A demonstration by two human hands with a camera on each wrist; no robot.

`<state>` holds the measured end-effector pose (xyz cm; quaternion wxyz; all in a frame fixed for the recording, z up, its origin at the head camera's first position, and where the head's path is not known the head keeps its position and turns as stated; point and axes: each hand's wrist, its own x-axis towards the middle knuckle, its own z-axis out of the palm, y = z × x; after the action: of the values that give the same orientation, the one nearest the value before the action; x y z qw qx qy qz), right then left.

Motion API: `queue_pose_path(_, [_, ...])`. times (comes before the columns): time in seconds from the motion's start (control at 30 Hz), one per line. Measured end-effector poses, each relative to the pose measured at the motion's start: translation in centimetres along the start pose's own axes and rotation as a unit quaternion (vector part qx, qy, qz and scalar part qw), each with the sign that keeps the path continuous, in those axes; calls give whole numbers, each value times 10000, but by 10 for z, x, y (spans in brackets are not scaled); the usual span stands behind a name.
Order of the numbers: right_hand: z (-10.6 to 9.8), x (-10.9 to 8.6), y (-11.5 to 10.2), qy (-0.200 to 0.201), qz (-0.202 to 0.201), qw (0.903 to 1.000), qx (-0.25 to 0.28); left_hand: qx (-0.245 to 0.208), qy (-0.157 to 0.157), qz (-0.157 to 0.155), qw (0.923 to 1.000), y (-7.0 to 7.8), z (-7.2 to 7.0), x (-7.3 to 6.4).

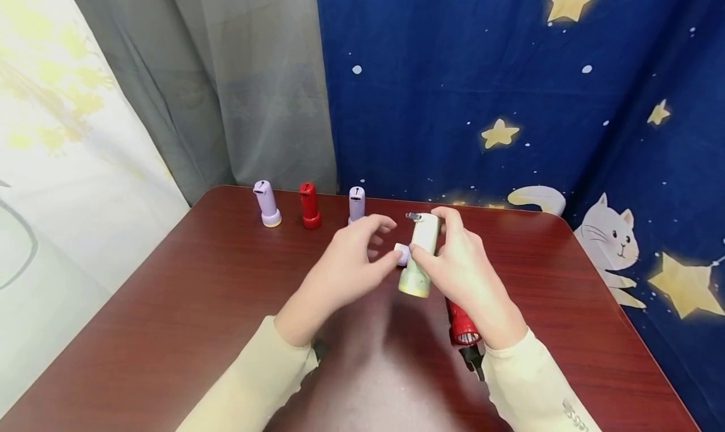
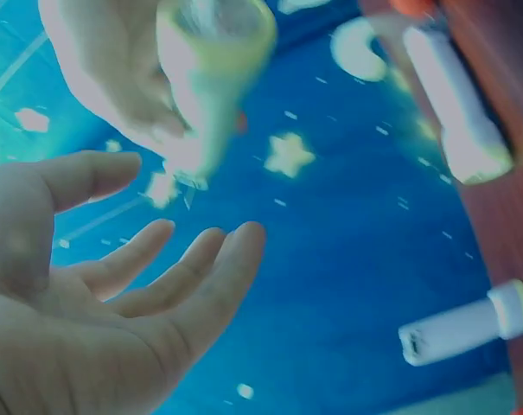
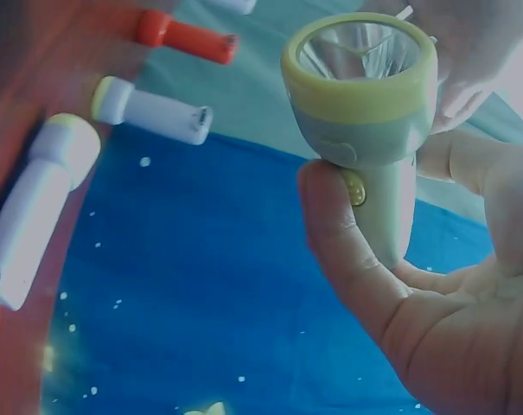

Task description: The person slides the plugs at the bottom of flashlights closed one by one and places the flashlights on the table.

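In the head view my right hand (image 1: 467, 262) holds a pale green flashlight (image 1: 425, 233) above the table, its lens end tilted down toward me. A small metal piece sticks out at its upper end. The right wrist view shows the thumb beside the yellow button and the clear lens inside a yellow rim (image 3: 360, 91). My left hand (image 1: 354, 255) hovers to the left of this flashlight, fingers loosely bent and apart; the left wrist view shows nothing in its palm (image 2: 114, 337). Behind the hands a purple flashlight (image 1: 402, 254) is partly hidden.
Toward the back edge stand a purple flashlight (image 1: 267, 204), a red one (image 1: 309, 205) and another purple one (image 1: 357, 203), partly covered by my left hand. A red flashlight (image 1: 463, 325) lies under my right wrist, near a black piece (image 1: 472, 359). Curtains hang behind the brown table (image 1: 187, 306).
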<state>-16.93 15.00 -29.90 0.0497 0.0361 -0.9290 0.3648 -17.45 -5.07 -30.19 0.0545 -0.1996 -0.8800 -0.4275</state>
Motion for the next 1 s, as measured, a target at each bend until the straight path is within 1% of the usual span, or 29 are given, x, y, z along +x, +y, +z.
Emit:
queue_pose_path(0.03, [-1,-2,-2,53,-45,10000,47,-51,-42,55,10000,5,1,-4])
queue_pose_path(0.1, [-3,-5,-6,158,-129,9997,115,-23,-10,240,9997,13,5,-11])
queue_pose_path(0.2, [-3,-9,-11,266,-231,9992,204,288,184,543,9979,17,13,-19])
queue_pose_path(0.27, [-2,-12,-14,355,-299,9987,221,550,316,627,9960,19,17,-22])
queue_pose_path(0.33, [0,-13,-17,447,-384,9980,221,717,471,653,9942,21,20,-24])
queue_pose_path(0.4, [2,-15,-20,548,-453,9973,184,734,620,613,9935,23,22,-26])
queue_pose_path(0.5, [4,-17,-25,685,-523,9962,130,721,926,560,9915,26,23,-29])
queue_pose_path(0.57, [6,-20,-28,828,-600,9947,63,762,1131,597,9889,28,25,-32])
queue_pose_path(0.67, [8,-23,-33,1127,-823,9902,40,987,1549,773,9799,30,28,-35])
queue_pose_path(0.77, [11,-27,-36,1470,-1213,9816,91,1211,2016,932,9675,31,31,-36])
queue_pose_path(0.83, [13,-30,-37,1628,-1470,9755,146,1234,2238,999,9616,30,31,-37])
queue_pose_path(0.9, [14,-33,-38,1695,-1663,9710,298,1152,2336,1064,9596,28,30,-37])
queue_pose_path(1.0, [12,-37,-38,1616,-1804,9680,651,896,2274,1145,9629,25,26,-36])
